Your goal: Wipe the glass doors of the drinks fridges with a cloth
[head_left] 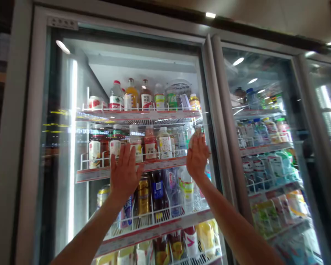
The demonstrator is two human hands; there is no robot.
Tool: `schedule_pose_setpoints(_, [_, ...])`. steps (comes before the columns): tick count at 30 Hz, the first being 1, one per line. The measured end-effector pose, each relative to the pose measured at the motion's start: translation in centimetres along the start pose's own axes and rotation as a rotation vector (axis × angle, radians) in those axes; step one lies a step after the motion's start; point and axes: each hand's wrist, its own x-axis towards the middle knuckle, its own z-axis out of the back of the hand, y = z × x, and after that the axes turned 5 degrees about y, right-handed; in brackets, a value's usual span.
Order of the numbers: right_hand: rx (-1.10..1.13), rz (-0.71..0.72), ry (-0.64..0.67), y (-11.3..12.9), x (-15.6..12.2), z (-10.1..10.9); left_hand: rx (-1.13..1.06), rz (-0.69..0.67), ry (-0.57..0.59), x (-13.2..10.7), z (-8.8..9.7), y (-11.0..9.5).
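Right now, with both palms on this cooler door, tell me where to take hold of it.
Probably the door's right metal edge, just beside your right hand: hook fingers in from the right, at the seam with the next door. The glass under your left hand is flat and offers no grip; no handle shows.

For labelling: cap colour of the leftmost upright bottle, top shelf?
Red cap on that bottle, head view.

Dim surroundings, ceiling-lamp glare, edges warped
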Motion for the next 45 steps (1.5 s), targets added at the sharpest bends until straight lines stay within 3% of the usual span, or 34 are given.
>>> schedule_pose_setpoints(3, [0.053, 0.291, 0.174, 2.0, -1.7, 0.4, 0.016, -0.016, 0.002, -0.5, 0.1, -0.2])
schedule_pose_setpoints(5, [0.031, 0.339, 0.192, 1.5, -2.1, 0.9, 0.023, -0.021, 0.008, -0.8, 0.2, -0.2])
schedule_pose_setpoints(9, [-0.040, 0.032, 0.027, -1.4, -1.7, 1.1, 0.039, -0.030, 0.015, -1.6, 0.3, -0.4])
schedule_pose_setpoints(11, [-0.044, -0.008, 0.033, -0.9, -2.5, 0.9, 0.036, -0.024, 0.021, -1.8, 0.3, -0.5])
schedule_pose_setpoints(14, [-0.003, 0.239, 0.218, 1.7, -4.9, 1.0, 0.016, -0.017, 0.025, -2.0, 0.4, -0.6])
schedule_pose_setpoints(16, [0.012, 0.382, 0.326, 2.3, -5.7, 1.3, 0.006, -0.012, 0.034, -2.3, 0.5, -0.7])
schedule_pose_setpoints(17, [0.007, 0.374, 0.321, 1.8, -5.6, 1.5, 0.005, -0.012, 0.037, -2.6, 0.6, -0.7])
schedule_pose_setpoints(21, [-0.058, -0.007, 0.047, -1.9, -4.7, 1.7, 0.008, -0.027, 0.048, -4.0, 0.7, -0.8])
schedule_pose_setpoints(22, [-0.058, -0.041, 0.027, -2.3, -5.1, 1.8, 0.006, -0.027, 0.048, -4.2, 0.7, -0.9])
schedule_pose_setpoints(24, [-0.022, 0.075, 0.105, -1.8, -7.0, 2.0, 0.004, -0.012, 0.042, -4.7, 0.6, -1.1])
schedule_pose_setpoints(27, [0.069, 0.504, 0.322, -0.1, -9.7, 2.7, 0.010, 0.020, 0.049, -5.3, 0.6, -1.4])
schedule_pose_setpoints(28, [0.081, 0.583, 0.358, 0.1, -9.7, 2.9, 0.016, 0.026, 0.059, -5.6, 0.6, -1.5])
schedule_pose_setpoints(30, [0.070, 0.552, 0.342, -0.5, -7.9, 3.0, 0.028, 0.016, 0.073, -6.4, 0.7, -1.6])
schedule_pose_setpoints(33, [0.025, 0.276, 0.216, -2.6, -3.7, 2.6, 0.046, -0.004, 0.083, -7.9, 0.9, -1.7])
schedule_pose_setpoints(35, [0.023, 0.246, 0.224, -3.6, -3.4, 2.4, 0.060, 0.009, 0.095, -8.8, 0.9, -1.9])
schedule_pose_setpoints(37, [0.048, 0.403, 0.302, -4.0, -5.9, 2.9, 0.074, 0.033, 0.116, -9.7, 0.9, -2.2])
schedule_pose_setpoints(40, [0.112, 0.777, 0.450, -4.4, -10.5, 4.0, 0.084, 0.047, 0.131, -10.6, 0.9, -2.7])
schedule_pose_setpoints(41, [0.126, 0.824, 0.475, -4.6, -11.0, 4.2, 0.086, 0.048, 0.126, -10.8, 0.8, -2.8])
schedule_pose_setpoints(43, [0.137, 0.736, 0.472, -4.9, -9.9, 4.1, 0.085, 0.052, 0.117, -11.1, 0.8, -2.9])
schedule_pose_setpoints(45, [0.130, 0.511, 0.399, -4.9, -7.6, 3.7, 0.080, 0.067, 0.131, -11.2, 0.7, -2.9])
